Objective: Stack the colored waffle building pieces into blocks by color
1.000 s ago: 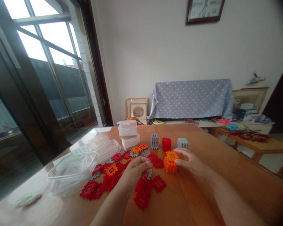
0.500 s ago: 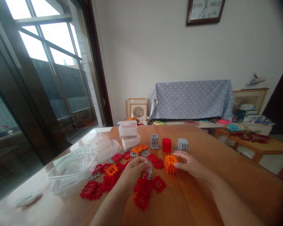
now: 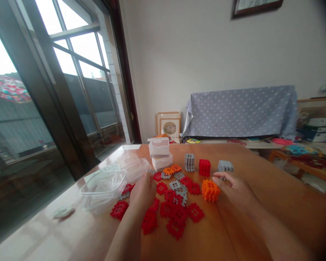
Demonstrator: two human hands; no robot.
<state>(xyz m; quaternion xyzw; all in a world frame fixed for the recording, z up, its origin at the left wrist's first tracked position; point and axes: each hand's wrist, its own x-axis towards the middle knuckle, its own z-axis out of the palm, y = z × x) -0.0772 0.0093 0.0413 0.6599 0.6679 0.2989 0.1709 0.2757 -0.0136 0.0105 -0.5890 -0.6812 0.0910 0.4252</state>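
Note:
My left hand (image 3: 143, 193) reaches over a spread of flat, notched plastic building tiles, its fingertips hidden behind the back of the hand. Red tiles (image 3: 178, 214) lie in a loose heap to its right, and grey tiles (image 3: 178, 188) lie just behind them. Two orange tiles (image 3: 172, 169) are farther back. Beside an orange stack of tiles (image 3: 210, 190) is my right hand (image 3: 235, 187), fingers stretched out and apart; whether its thumb touches the stack I cannot tell. A red stack (image 3: 204, 168) and two grey stacks, one upright (image 3: 189, 162) and one wider (image 3: 225, 166), stand behind.
Clear plastic tubs (image 3: 103, 188) and lids (image 3: 136, 168) sit left of the tiles. Two small white boxes (image 3: 159, 148) are piled at the back. A pale flat object (image 3: 63, 212) lies at the left on the wooden table (image 3: 206, 239).
My left hand has moved left, away from the grey tile by the red heap, to the tiles near the tubs. My right hand stays by the orange stack. The view has turned left.

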